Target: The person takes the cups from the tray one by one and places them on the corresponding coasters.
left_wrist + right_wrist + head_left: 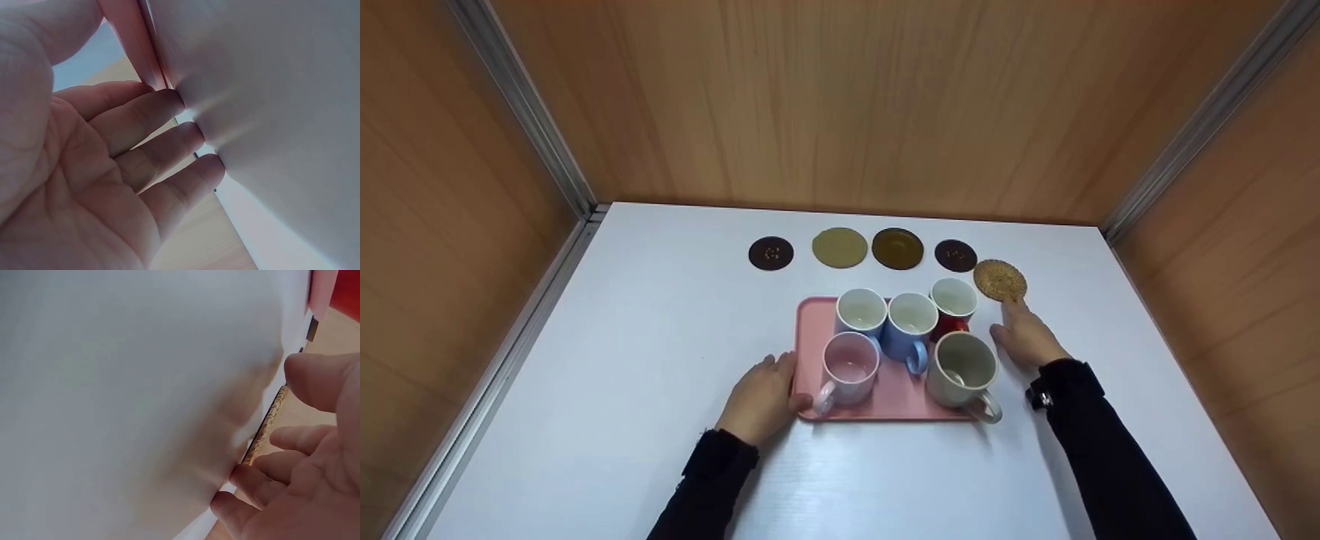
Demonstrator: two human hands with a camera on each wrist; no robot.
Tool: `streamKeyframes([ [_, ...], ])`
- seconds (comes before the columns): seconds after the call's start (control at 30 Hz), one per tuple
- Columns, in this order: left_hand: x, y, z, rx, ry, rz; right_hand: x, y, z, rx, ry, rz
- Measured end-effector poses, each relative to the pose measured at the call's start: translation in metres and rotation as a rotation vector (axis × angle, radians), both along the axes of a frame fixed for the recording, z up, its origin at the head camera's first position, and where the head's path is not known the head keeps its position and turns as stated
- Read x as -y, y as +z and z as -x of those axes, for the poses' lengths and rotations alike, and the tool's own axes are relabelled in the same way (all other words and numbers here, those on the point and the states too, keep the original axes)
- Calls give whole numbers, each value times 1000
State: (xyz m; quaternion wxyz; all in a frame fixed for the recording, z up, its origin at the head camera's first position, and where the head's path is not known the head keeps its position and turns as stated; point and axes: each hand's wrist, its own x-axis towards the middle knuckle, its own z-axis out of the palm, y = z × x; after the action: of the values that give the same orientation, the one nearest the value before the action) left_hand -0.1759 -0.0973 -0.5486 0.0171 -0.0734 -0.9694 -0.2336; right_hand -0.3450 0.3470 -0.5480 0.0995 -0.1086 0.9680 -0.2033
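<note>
My left hand (761,397) rests at the left edge of a pink tray (808,319). Its thumb overlaps the rim, and in the left wrist view the fingertips (211,166) touch the table beside the tray wall (135,39). On the tray stand a pink mug (851,379), two light blue mugs (901,343) (847,324), a red mug (945,324) and a large grey-beige mug (949,390). To the right of the tray, my right hand (1027,334) reaches forward, fingers at the near edge of a woven straw coaster (1000,280). Its thumb stands apart.
Behind the tray lies a row of round coasters: a dark one (771,253), an olive one (840,247), a brown-green one (898,248) and another dark one (956,256). Wooden panels (840,97) enclose the white table (660,300) at the back and sides.
</note>
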Motion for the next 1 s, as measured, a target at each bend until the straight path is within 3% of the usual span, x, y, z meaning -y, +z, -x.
streamKeyframes([
  [0.13, 1, 1, -1, -13, -1, 3, 3, 2, -5, 23, -6, 27],
  [0.83, 1, 0, -1, -59, -13, -18, 20, 4, -44, -114, 193, 4],
  [1.0, 0, 0, -1, -54, -16, -15, 17, 3, -55, -164, 256, 44],
])
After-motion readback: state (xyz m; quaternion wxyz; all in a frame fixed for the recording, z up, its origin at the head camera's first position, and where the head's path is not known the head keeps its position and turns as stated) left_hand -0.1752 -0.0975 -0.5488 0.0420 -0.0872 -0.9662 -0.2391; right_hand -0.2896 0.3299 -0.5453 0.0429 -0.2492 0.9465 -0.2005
